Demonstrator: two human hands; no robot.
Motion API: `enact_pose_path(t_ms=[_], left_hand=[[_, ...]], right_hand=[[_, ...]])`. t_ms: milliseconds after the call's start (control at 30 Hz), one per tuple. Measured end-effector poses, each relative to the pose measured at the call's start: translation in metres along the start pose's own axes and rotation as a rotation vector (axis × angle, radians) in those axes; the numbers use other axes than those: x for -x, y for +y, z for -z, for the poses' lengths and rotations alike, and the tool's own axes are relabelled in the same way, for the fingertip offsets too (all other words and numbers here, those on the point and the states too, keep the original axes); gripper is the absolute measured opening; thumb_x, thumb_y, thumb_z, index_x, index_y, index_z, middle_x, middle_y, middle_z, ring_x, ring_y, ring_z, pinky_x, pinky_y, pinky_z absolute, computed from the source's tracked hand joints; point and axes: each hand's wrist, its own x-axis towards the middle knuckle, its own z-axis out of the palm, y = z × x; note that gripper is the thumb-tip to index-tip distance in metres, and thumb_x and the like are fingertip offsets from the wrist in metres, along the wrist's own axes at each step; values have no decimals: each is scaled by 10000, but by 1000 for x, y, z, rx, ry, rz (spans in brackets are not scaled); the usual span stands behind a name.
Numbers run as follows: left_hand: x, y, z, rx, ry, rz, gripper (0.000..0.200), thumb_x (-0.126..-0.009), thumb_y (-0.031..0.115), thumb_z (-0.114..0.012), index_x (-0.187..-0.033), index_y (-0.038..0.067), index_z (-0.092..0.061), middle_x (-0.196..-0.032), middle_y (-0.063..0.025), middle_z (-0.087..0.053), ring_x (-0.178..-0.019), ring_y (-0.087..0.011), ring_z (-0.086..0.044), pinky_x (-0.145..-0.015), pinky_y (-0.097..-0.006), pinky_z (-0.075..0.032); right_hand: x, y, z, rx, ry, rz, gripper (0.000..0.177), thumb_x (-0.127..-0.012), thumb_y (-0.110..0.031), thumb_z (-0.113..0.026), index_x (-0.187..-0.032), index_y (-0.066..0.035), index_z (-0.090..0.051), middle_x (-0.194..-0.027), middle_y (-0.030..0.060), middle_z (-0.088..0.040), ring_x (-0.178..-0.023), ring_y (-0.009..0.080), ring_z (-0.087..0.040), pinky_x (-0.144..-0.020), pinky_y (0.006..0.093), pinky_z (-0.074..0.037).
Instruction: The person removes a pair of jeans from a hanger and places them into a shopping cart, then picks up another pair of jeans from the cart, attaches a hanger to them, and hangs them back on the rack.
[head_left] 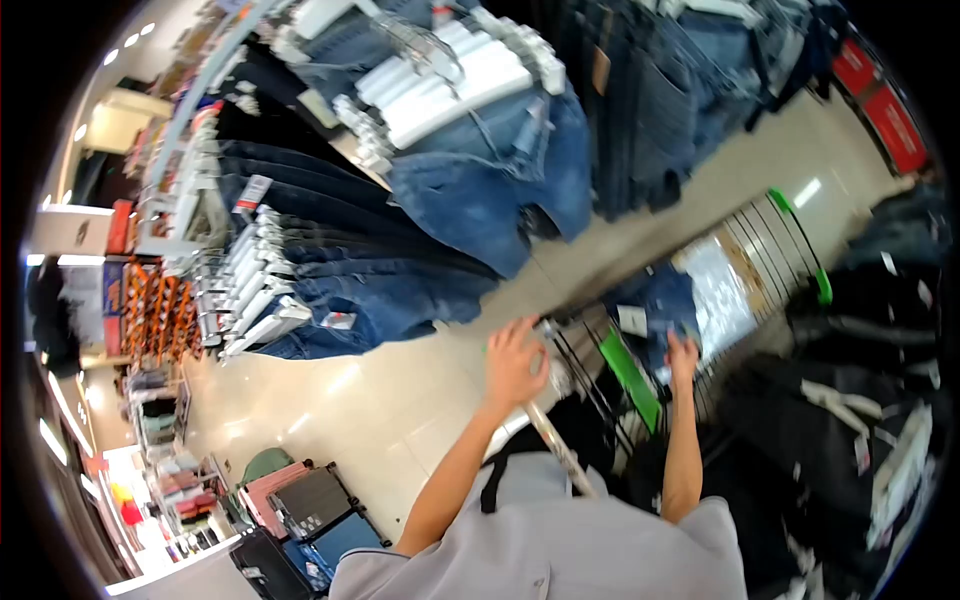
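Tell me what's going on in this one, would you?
A person in a grey shirt is at a shopping cart in a clothes shop. Their right hand is at some dark blue denim in the cart, beside a shiny, pale package; whether the fingers grip the denim is unclear. The left hand is near the cart's closer end, with nothing plainly held. Hanging jeans fill a rack ahead to the left.

A wire cart stands at three o'clock in the view. In it lies folded blue denim with a white tag; at the denim's three o'clock, a silvery packet; toward two, brown material, possibly cardboard.
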Motion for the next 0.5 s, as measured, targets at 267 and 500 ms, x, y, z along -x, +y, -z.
enact_pose_path(t_ms=[267, 500], left_hand=[[-39, 58, 29, 525, -62, -89, 565, -770, 213, -868, -1258, 54, -632, -1414, -150, -576, -1334, -343, -513, -1133, -450, -387], [-77, 168, 41, 915, -283, -406, 578, -717, -8, -769, -1260, -25, -568, -1157, -206, -627, -1087, -403, -630, -918, -436, -524]], right_hand=[[168, -225, -49, -14, -108, 274, 308, -918, -65, -763, -764, -68, -496, -689, 3, -547, -431, 73, -470, -396, 252, -331], [273, -297, -46, -49, -144, 422, 164, -957, -93, -731, -878, -29, -603, -706, -21, -600, -447, 29, -460, -403, 212, -346]])
